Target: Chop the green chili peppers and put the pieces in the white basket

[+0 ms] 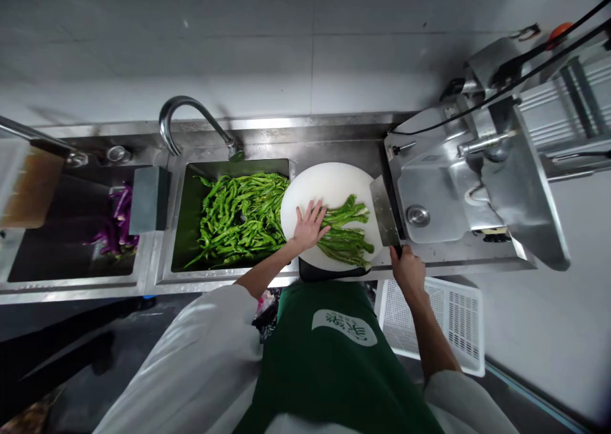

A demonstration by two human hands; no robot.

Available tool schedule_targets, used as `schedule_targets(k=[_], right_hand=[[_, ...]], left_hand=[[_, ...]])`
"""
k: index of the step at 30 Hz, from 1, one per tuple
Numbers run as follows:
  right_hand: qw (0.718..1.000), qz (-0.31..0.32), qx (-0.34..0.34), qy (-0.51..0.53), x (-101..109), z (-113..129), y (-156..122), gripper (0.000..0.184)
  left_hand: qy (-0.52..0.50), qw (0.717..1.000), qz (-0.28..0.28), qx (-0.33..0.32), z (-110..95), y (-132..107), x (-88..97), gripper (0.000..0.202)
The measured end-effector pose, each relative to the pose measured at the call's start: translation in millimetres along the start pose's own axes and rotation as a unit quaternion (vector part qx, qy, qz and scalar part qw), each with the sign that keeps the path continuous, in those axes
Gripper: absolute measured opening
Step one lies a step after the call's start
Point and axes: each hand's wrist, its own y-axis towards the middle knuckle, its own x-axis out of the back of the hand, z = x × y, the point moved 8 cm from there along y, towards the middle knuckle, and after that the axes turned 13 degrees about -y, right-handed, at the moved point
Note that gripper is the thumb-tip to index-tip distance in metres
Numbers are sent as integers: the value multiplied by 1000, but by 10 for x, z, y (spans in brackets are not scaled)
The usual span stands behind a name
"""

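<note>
On a round white cutting board (305, 189) lie stalks of a leafy green vegetable (346, 237), in two bunches side by side. My left hand (309, 227) rests with spread fingers at the left end of the stalks. My right hand (408, 272) grips the black handle of a cleaver (386, 211), whose broad blade is at the board's right edge, apart from the stalks. Left of the board, a sink (184, 230) holds a large heap of long green peppers (243, 214).
Purple eggplants (119, 221) lie in another sink at the left, beside a grey block (149, 198). A curved faucet (193, 106) rises behind the peppers. A metal slicer (506, 167) stands close on the right. Below my right arm is a white perforated basket (465, 319).
</note>
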Motion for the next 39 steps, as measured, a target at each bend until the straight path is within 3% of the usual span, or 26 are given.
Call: schedule_targets(k=[2,5,8,11,14,18,22,25,28,33,36,39], right_hand=[[1000,6,0,5,-31,-88,79,41],[999,28,-3,29,-131,-95,132,38],[998,37,-2,56,-209,5,89,36],[996,33,34,77,-206,120,40,32],[995,21,60,79,-149,82,90,32],[997,18,29,69,-134,-136,226,35],[997,21,28,69,-177,-73,202,37],[994,14,72,76,-175,123,137,36],[989,1,119,84,-145,199,159,34],[995,-11,76,66,-121,-2,340,37],[994,-13,98,55,-105,96,338,38],[987,-17,151,50,-66,260,280,36]], left_hand=[[31,999,7,-36,-193,-60,46,96],[62,987,56,-134,-540,-141,-95,129],[71,988,76,-118,-605,-2,-284,138],[73,996,47,-30,-486,313,-330,133],[72,997,21,18,-463,536,-292,116],[61,992,-16,107,-481,553,-227,96],[47,983,-5,177,-464,543,-293,109],[37,984,26,172,-442,634,-365,126],[36,991,17,130,-450,673,-355,129],[24,998,-14,59,-542,506,-337,97],[11,999,-15,45,-570,439,-352,81],[-3,999,-19,39,-548,438,-320,79]])
